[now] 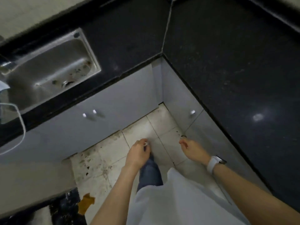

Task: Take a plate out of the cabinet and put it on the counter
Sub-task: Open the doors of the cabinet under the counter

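Steel sink (48, 65) far left, sunk in the dark speckled surface (227, 62); matte grey cabinet doors (113, 101) below, all shut, small metal knobs (89, 114). Pale stained tile floor (141, 127). Left hand (138, 153) loosely curled, something small and pale at the fingertips, unclear what. Right hand (191, 149) half-open, holding nothing, white wristband behind it. No plate visible; presumably behind a door. Right hand lies nearer the right-run doors, left nearer the knobbed pair.

Both hands hang low, empty, fingers loosely curled: left hand (138, 153), right hand (192, 149), apart.
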### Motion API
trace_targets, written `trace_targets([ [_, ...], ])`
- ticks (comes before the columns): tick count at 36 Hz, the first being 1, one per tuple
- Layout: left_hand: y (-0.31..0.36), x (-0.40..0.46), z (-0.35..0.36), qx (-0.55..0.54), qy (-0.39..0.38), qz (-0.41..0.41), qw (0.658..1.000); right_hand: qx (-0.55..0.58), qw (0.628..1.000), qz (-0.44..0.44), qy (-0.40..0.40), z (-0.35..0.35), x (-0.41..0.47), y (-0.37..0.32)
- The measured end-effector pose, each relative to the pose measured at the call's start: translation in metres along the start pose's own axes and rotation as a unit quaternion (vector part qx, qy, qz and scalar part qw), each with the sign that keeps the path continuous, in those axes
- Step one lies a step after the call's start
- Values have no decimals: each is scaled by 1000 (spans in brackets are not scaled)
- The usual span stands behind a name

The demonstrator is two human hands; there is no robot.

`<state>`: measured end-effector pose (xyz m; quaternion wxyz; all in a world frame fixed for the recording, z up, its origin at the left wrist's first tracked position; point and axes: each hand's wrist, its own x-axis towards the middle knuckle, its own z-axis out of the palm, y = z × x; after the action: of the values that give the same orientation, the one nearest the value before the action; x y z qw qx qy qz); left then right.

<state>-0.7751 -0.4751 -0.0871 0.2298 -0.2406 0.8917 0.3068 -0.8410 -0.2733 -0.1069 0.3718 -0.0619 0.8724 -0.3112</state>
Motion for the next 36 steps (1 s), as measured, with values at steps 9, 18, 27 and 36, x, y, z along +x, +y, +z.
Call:
trace_targets([
  [9, 47, 159, -35, 91, -167, 159, 969, 152, 957, 199, 148, 5, 64, -14],
  [18, 107, 254, 2, 159, -261, 281, 910, 418, 745, 384, 351, 15, 107, -6],
  [27, 125, 266, 94, 97, -409, 263, 868, 572, 603, 286, 477, 17, 145, 34],
  [36, 118, 261, 111, 26, -395, 241, 886, 534, 638, 283, 477, 46, 138, 42],
])
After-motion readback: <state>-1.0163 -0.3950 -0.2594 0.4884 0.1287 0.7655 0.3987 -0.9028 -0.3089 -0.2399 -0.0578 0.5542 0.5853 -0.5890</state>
